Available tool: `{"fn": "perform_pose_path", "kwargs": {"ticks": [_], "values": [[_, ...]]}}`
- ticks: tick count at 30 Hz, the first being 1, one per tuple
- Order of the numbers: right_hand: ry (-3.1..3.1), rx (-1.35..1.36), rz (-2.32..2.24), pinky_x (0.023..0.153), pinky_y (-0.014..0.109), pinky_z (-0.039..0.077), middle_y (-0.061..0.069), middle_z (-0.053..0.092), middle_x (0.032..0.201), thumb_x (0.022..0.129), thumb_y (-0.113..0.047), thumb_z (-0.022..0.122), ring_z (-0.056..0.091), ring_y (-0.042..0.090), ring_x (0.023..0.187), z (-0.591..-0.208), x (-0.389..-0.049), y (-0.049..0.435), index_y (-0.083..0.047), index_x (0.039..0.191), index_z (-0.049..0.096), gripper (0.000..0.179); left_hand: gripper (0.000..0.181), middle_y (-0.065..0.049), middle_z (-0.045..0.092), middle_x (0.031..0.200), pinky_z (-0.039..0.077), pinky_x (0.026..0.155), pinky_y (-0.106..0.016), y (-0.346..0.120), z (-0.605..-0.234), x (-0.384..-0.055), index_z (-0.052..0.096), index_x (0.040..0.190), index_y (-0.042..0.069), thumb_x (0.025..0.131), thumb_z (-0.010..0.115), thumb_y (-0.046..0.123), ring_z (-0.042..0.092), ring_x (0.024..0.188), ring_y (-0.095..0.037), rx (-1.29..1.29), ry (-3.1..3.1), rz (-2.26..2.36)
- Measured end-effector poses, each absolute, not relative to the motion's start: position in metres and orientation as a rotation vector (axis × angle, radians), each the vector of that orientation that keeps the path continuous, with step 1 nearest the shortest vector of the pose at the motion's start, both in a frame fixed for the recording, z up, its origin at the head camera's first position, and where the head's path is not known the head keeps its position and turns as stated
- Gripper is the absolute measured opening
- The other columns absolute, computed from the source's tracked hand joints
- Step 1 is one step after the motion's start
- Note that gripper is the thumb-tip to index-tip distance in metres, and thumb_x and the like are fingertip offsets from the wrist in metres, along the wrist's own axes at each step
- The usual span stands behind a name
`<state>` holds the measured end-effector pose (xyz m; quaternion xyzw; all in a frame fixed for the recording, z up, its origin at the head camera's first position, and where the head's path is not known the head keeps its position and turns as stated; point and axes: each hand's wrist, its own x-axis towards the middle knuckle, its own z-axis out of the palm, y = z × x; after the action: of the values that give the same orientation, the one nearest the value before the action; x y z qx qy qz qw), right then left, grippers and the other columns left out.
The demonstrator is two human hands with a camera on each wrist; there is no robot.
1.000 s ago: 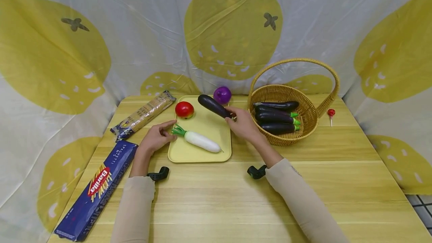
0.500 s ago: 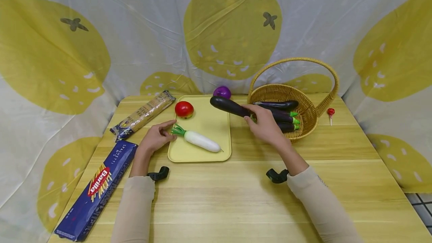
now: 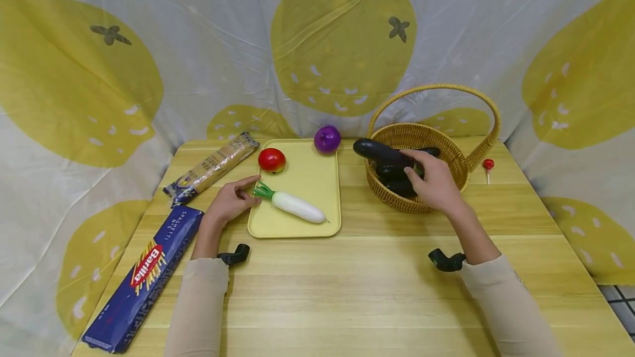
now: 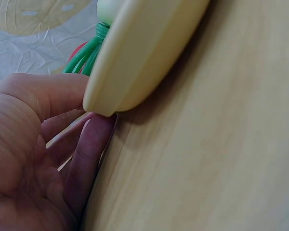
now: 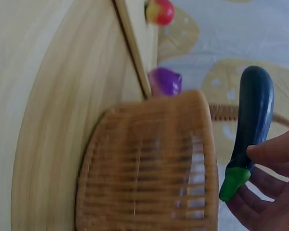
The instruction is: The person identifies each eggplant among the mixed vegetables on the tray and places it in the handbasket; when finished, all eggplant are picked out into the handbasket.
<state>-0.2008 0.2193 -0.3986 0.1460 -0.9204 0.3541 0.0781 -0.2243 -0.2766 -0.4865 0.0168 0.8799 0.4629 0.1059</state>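
My right hand (image 3: 432, 182) pinches a dark eggplant (image 3: 377, 150) near its green stem end, above the wicker basket (image 3: 397, 203). In the right wrist view the eggplant (image 5: 254, 103) stands higher than the basket rim, thumb on one side and fingers on the other. More eggplants (image 3: 392, 172) lie inside the basket, partly hidden by the hand. My left hand (image 3: 230, 203) holds the left edge of a yellow tray (image 3: 292, 231), thumb and fingers at its rim (image 4: 106, 103). On this tray a white radish (image 3: 297, 206) lies with its green leaves close to the left fingertips.
A red fruit (image 3: 272, 160) sits at the tray's back left and a purple onion-like ball (image 3: 327, 140) at its back right. Left are a pasta packet (image 3: 210, 168) and a blue spaghetti box (image 3: 144, 280). A red lollipop (image 3: 488, 165) lies right of the basket, whose tall handle (image 3: 436, 86) arches overhead.
My right hand has carried the eggplant rightward from above the tray to over the basket. The left hand has stayed at the tray's edge.
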Motion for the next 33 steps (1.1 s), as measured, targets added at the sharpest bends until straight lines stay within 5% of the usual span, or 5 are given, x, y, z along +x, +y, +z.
{"fn": "perform_pose_path", "kwargs": {"ticks": [4,11,20,28,33], "values": [[-2.754,0.393,1.019,0.088,0.055,0.048,0.026,0.058,0.143,0.103,-0.004,0.058,0.06,0.044,0.119,-0.397,-0.203,0.24,-0.004,0.146,0.057,0.043,0.068,-0.009,0.064,0.085,0.041,0.057,-0.026,-0.277,-0.486,-0.223,0.054,0.152,0.025,0.089,0.079,0.015,0.052,0.07,-0.019,0.052,2.595,1.356],[-2.805,0.336,0.953,0.067,0.04,0.039,0.029,0.06,0.139,0.102,-0.004,0.057,0.053,0.03,0.07,-0.402,-0.22,0.266,-0.002,0.145,0.056,0.043,0.069,-0.011,0.064,0.086,0.04,0.056,-0.026,-0.281,-0.485,-0.222,0.053,0.153,0.024,0.089,0.079,0.016,0.051,0.07,-0.017,0.049,2.602,1.342],[-2.931,0.276,0.97,0.096,0.061,0.044,0.032,0.053,0.145,0.104,-0.005,0.052,0.053,0.049,0.127,-0.414,-0.251,0.278,0.002,0.148,0.05,0.045,0.068,-0.01,0.065,0.086,0.04,0.056,-0.026,-0.281,-0.486,-0.221,0.055,0.151,0.026,0.089,0.078,0.016,0.052,0.071,-0.02,0.039,2.611,1.345],[-3.008,0.245,0.985,0.095,0.059,0.043,0.03,0.051,0.148,0.106,-0.009,0.049,0.054,0.045,0.12,-0.427,-0.272,0.276,0.001,0.151,0.048,0.046,0.069,-0.009,0.064,0.085,0.039,0.055,-0.026,-0.28,-0.488,-0.221,0.053,0.153,0.024,0.089,0.078,0.016,0.051,0.069,-0.018,0.052,2.614,1.329],[-2.976,0.211,1.001,0.108,0.064,0.039,0.029,0.05,0.15,0.106,-0.012,0.051,0.047,0.048,0.135,-0.431,-0.278,0.274,0.0,0.151,0.047,0.046,0.067,-0.009,0.065,0.086,0.039,0.056,-0.026,-0.278,-0.487,-0.222,0.055,0.151,0.025,0.089,0.078,0.016,0.052,0.07,-0.02,0.05,2.62,1.339]]}}
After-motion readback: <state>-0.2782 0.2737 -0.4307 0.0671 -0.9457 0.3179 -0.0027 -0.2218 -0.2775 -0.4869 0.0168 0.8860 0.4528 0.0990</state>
